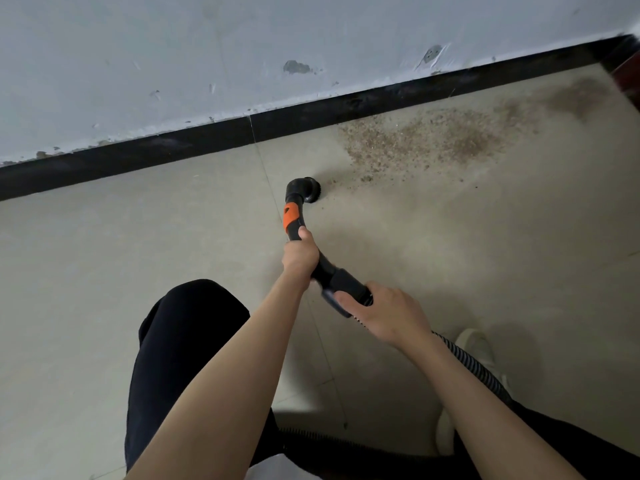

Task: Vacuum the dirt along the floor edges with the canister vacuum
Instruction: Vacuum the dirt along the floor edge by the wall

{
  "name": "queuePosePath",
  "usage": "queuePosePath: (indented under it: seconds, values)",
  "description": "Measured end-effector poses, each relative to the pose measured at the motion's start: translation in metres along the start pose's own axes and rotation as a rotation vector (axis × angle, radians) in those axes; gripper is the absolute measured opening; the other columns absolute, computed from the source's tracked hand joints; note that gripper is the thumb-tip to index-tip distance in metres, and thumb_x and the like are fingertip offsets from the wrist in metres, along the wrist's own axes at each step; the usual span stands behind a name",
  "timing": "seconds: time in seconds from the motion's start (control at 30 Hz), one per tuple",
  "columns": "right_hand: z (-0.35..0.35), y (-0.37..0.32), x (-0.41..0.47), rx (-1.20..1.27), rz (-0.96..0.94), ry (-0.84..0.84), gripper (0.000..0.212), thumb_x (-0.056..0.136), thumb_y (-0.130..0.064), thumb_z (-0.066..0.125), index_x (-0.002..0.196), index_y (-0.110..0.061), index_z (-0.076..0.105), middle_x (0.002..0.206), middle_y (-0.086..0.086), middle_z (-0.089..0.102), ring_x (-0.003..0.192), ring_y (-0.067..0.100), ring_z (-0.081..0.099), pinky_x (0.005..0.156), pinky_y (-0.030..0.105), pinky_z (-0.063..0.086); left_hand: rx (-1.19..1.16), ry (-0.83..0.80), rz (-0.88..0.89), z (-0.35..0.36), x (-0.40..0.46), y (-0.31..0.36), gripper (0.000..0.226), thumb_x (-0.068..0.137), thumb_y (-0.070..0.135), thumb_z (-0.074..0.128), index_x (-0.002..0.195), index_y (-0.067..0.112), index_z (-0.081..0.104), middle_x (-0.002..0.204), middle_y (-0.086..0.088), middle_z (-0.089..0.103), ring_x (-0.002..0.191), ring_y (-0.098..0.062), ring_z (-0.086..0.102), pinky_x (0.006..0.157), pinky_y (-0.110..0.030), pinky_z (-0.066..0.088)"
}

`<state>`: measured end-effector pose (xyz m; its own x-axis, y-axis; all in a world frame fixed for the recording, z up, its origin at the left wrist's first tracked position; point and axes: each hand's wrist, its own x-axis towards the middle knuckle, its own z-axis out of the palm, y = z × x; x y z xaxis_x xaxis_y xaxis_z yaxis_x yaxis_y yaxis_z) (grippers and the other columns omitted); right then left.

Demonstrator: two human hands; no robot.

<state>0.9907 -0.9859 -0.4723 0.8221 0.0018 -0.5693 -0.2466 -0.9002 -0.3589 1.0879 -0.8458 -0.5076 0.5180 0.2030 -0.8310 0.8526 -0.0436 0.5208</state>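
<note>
2 hands (300,256) (391,315) grip 1 wand (327,268); 1 dirt patch (426,136).

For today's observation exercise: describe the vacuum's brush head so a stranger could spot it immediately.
Find the black skirting board along the wall, then the brown dirt patch on the floor below it. At that patch's near-left edge sits the brush head: round, black, joined to an orange-banded tube.

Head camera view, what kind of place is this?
Probably a bare indoor room, perhaps unfinished or under renovation: a scuffed, chipped white wall, a black baseboard, and a pale tiled floor strewn with brown dirt.
</note>
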Motion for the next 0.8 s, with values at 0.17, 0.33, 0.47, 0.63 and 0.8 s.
queuePosePath:
  seconds: [0.17,0.33,0.47,0.63,0.8]
  values:
    - [-0.008,0.014,0.010,0.035,0.031,0.036,0.054,0.084,-0.078,0.037,0.086,-0.026,0.054,0.076,-0.009,0.059,0.072,0.017,0.058,0.058,0.030,0.038,0.011,-0.022,0.023,0.023,0.004,0.014,0.056,0.100,0.045,0.029,0.126,-0.001,0.046,0.118,-0.022,0.061,0.105,-0.037,0.061,0.084,-0.046,0.054]
    - [-0.013,0.030,0.022,0.069,0.060,0.059,0.052,0.081,-0.078,0.036,0.082,-0.028,0.051,0.075,-0.009,0.059,0.067,0.008,0.054,0.053,0.027,0.035,0.082,-0.046,0.058,0.045,0.013,0.023,0.056,0.100,0.046,0.028,0.125,0.000,0.048,0.116,-0.020,0.062,0.102,-0.034,0.062,0.071,-0.038,0.051]
    - [-0.014,0.037,0.032,0.084,0.063,0.087,0.054,0.080,-0.079,0.034,0.082,-0.027,0.051,0.075,-0.007,0.060,0.069,0.012,0.057,0.054,0.029,0.036,0.134,-0.050,0.087,0.057,0.022,0.032,0.057,0.100,0.047,0.027,0.124,0.000,0.047,0.115,-0.019,0.061,0.100,-0.034,0.062,0.070,-0.039,0.052]
    - [-0.012,0.040,0.043,0.116,0.082,0.109,0.054,0.083,-0.075,0.037,0.084,-0.023,0.051,0.076,-0.003,0.061,0.073,0.020,0.059,0.059,0.032,0.041,0.113,-0.072,0.119,0.067,0.029,0.041,0.055,0.099,0.046,0.028,0.121,-0.001,0.046,0.113,-0.022,0.063,0.101,-0.038,0.063,0.089,-0.048,0.053]
    - [-0.010,0.036,0.050,0.163,0.091,0.093,0.048,0.086,-0.071,0.041,0.080,-0.024,0.049,0.074,-0.003,0.061,0.068,0.014,0.057,0.055,0.029,0.038,0.119,-0.079,0.137,0.069,0.034,0.045,0.056,0.099,0.047,0.029,0.124,-0.001,0.043,0.113,-0.023,0.062,0.100,-0.039,0.063,0.090,-0.049,0.052]
